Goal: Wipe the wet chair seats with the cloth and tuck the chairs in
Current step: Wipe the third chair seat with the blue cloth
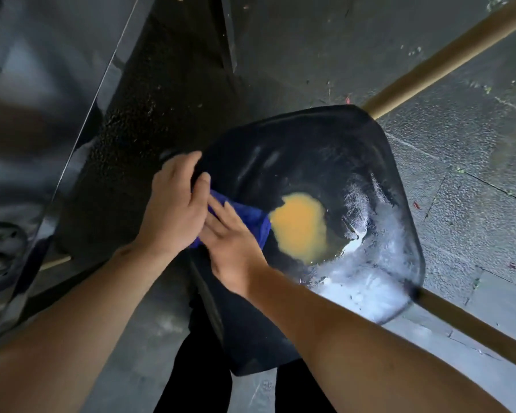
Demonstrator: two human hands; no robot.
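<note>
Both hands, left [173,210] and right [233,236], press the cloth [251,216] on the seat [310,162]; a fast wipe could push the puddle [301,231] onto the floor [459,144].

Wet chair seat [325,162] under blue cloth [251,217]

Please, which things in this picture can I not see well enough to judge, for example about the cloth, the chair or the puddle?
Head view only:
- The blue cloth: mostly covered by the left hand and right hand, so its size and the grip are unclear.
- The chair seat: its near part is hidden by the arms; glare covers the right side.
- The orange patch: liquid or reflection, cannot tell.
- The wooden chair legs: cut off by the frame edges.
</note>
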